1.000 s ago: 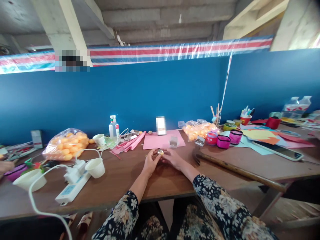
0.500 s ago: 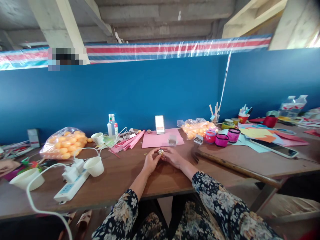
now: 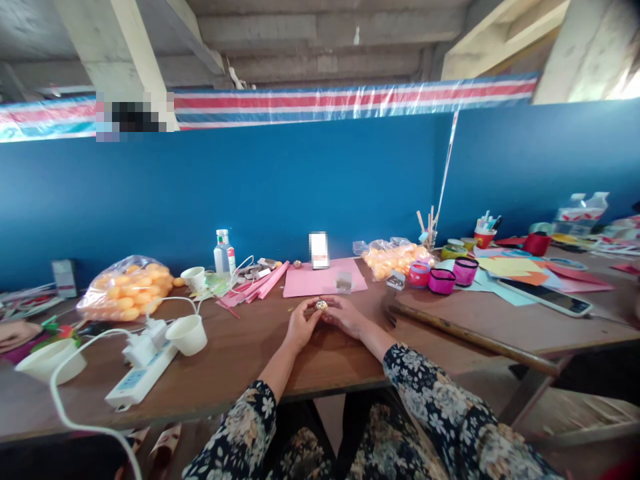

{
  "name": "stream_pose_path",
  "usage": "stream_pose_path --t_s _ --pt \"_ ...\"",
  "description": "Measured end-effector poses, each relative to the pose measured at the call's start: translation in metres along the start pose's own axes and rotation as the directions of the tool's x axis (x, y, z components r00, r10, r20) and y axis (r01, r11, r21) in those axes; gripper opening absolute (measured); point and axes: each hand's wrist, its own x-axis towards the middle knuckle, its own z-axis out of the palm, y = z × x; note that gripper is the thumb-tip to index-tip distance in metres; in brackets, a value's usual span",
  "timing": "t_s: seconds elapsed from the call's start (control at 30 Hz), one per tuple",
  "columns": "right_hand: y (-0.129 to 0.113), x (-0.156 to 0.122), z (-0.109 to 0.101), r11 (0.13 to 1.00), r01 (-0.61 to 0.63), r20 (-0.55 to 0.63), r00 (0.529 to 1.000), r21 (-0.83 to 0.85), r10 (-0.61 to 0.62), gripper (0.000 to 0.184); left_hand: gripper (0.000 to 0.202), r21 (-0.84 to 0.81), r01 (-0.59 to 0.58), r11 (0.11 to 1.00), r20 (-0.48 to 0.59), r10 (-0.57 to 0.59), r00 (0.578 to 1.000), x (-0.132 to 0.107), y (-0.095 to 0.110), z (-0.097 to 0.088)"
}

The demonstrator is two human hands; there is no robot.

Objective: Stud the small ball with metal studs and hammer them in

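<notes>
My left hand and my right hand rest together on the brown table, fingers curled. Between their fingertips they pinch a small round golden object, too small to name. A pink paper sheet lies just beyond the hands, with a small clear block on it and a small blurred card standing behind. My sleeves are dark with a flower print.
A bag of orange balls, white cups, a power strip with cable and a bottle lie left. Right: a second ball bag, pink tape rolls, a wooden stick, a phone. Another person's hand shows far left.
Only the camera view shifted slightly; both hands stay together on the small golden object.
</notes>
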Motion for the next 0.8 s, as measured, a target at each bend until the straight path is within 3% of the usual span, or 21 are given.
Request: stream_pose_path --t_s 0.3,0.5,0.8 --pt "-0.001 0.003 0.004 0.999 -0.029 -0.032 0.999 0.040 0.030 0.030 0.036 0.094 -0.075 0.993 -0.044 0.079 0.996 0.000 0.001 0.002" --pt "0.000 0.003 0.001 0.998 -0.068 -0.009 0.998 0.003 0.068 0.027 0.045 -0.007 0.039 0.999 -0.021 -0.039 0.999 -0.001 0.009 0.001" --pt "-0.001 -0.001 0.004 0.991 -0.032 -0.010 0.999 -0.126 0.031 0.032 0.045 -0.038 0.083 0.996 -0.018 -0.084 0.996 -0.001 -0.001 0.001"
